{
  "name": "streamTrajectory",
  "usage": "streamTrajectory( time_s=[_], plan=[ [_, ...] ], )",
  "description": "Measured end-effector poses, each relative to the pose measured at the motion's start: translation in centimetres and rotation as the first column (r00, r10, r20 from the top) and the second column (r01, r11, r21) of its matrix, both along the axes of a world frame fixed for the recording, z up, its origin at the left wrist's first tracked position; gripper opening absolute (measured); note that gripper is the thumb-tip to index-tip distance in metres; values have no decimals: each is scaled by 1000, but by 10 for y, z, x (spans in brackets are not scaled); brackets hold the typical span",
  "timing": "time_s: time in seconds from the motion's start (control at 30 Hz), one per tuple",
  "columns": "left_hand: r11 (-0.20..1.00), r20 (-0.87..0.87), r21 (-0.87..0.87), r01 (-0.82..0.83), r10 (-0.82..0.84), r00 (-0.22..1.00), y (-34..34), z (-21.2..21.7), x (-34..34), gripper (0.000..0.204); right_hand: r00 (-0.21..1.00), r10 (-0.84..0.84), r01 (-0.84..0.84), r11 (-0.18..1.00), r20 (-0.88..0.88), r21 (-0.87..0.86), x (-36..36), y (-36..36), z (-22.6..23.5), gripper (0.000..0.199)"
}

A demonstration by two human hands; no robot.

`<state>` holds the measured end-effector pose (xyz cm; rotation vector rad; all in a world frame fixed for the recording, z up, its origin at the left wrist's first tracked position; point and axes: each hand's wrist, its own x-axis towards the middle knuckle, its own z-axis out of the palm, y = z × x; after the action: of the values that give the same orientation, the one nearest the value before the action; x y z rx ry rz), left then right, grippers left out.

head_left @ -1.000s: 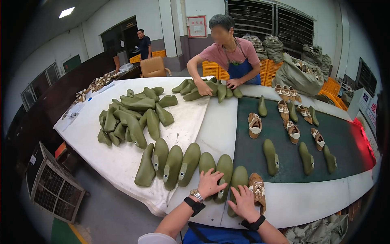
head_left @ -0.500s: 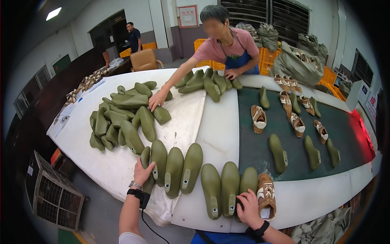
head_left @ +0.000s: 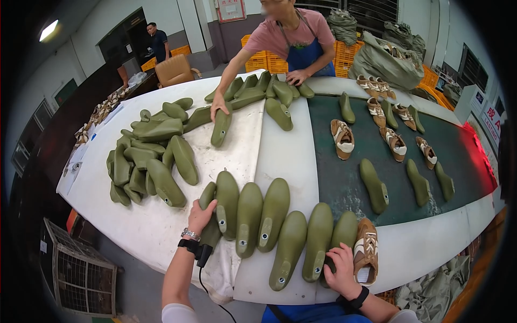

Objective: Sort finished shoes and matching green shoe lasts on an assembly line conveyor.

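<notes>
Green shoe lasts line up in a row along the near edge of the white worktop (head_left: 161, 237). My left hand (head_left: 200, 215) curls around the leftmost last (head_left: 207, 200) of that row, fingers closed on its side. My right hand (head_left: 341, 269) presses on the last (head_left: 340, 237) at the row's right end, just beside a brown-and-white shoe (head_left: 367, 248). Across the worktop, another person's hand (head_left: 218, 111) rests on a last (head_left: 221, 126).
</notes>
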<state>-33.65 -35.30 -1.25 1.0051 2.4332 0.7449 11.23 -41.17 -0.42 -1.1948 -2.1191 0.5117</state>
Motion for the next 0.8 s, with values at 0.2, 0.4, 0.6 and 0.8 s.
streamTrajectory(
  time_s=[0.2,0.4,0.6,0.8],
  plan=[
    [981,206,79,179,-192,960,21,5,16,79,993,-100,103,994,70,-40,-1,3,7,52],
    [953,-327,211,218,-141,934,79,-26,-87,80,982,-86,87,996,170,5,-6,6,15,56],
    [991,-304,-50,-124,103,947,142,-59,-139,109,986,-85,92,995,144,-40,-10,7,15,51],
    [978,-378,56,-199,205,903,141,-71,-181,76,985,-107,110,994,137,-14,-14,2,27,50]
  ],
)
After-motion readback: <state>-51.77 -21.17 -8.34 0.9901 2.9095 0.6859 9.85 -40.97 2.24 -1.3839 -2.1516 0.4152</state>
